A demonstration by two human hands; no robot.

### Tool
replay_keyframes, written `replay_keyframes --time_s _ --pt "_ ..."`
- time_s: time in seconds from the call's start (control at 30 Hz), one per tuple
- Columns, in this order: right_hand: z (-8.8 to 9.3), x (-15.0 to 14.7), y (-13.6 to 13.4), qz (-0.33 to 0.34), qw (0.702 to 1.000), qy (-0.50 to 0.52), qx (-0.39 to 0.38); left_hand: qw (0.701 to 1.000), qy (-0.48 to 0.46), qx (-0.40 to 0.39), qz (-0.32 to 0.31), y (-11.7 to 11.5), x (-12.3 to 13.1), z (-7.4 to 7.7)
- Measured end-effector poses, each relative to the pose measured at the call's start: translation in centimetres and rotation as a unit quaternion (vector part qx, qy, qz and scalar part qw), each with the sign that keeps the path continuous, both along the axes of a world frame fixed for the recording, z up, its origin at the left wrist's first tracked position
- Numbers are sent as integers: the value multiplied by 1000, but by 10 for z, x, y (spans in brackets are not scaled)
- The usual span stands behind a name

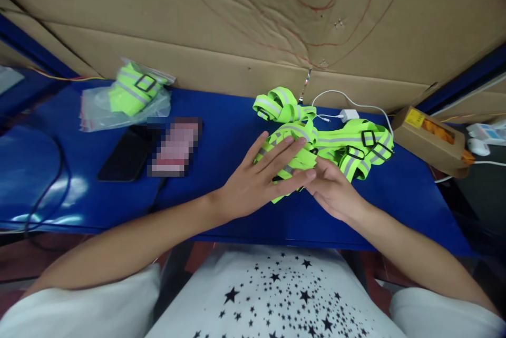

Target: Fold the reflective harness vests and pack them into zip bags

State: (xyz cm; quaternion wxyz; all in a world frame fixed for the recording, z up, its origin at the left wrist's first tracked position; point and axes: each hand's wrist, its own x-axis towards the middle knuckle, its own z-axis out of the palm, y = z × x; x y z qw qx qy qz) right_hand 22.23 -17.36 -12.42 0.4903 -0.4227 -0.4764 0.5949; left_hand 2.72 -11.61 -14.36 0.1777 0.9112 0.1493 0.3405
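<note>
A neon-yellow reflective strap with grey stripes lies bunched under my hands at the middle of the blue table. My left hand rests across it from the left, its fingers stretched out and apart. From the right, my right hand has its fingers curled in at the strap's near edge, pinching it; the fingertips are partly hidden. Behind my hands sits a looped strap section. More strap with black buckles spreads to the right.
At the left back, a clear plastic bag holds a folded yellow strap. Nearer are a dark phone and a pixelated pink item. A white charger and a cardboard box stand right, before a cardboard wall.
</note>
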Motion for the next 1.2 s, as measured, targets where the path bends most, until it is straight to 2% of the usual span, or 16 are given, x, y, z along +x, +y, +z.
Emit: replay_keyframes --time_s 0.07,0.17,0.23,0.3,0.37,0.4,0.5,0.57,0.67,0.87,0.93,1.03,1.1,1.2 --pt "2 2 1 -16 1000 12 -9 1000 -1 20 9 -1 0 -1" --pt "5 4 4 -46 999 27 -10 1000 -1 15 -26 -2 1 -2" --pt "6 5 5 -56 998 27 -5 998 -29 -34 -46 -2 0 0" --pt "6 5 4 -47 999 19 1 988 -101 -111 -27 -1 0 3" --pt "4 6 3 -32 999 11 16 959 -176 -224 2 -1 1 6" --pt "2 6 3 -26 999 9 27 935 -196 -297 10 0 3 7" --pt "-4 8 3 -30 998 -12 51 842 -188 -506 -4 -1 7 8" --pt "-8 9 4 -61 996 -47 50 797 -188 -574 -12 -1 10 8" --pt "-11 8 4 -108 987 -102 58 771 -226 -595 -11 -3 11 8" --pt "-17 -1 0 -40 988 -94 117 763 -262 -591 8 -6 12 6" --pt "-20 -3 -1 -49 985 -108 127 773 -249 -583 13 -6 13 5" --pt "-18 -5 1 -65 981 -117 137 805 -225 -549 12 -5 12 8" --pt "-12 -4 2 -76 982 -107 135 822 -187 -537 -14 -2 10 15" --pt "-3 3 4 -95 980 -103 140 843 -125 -518 -70 13 1 37"
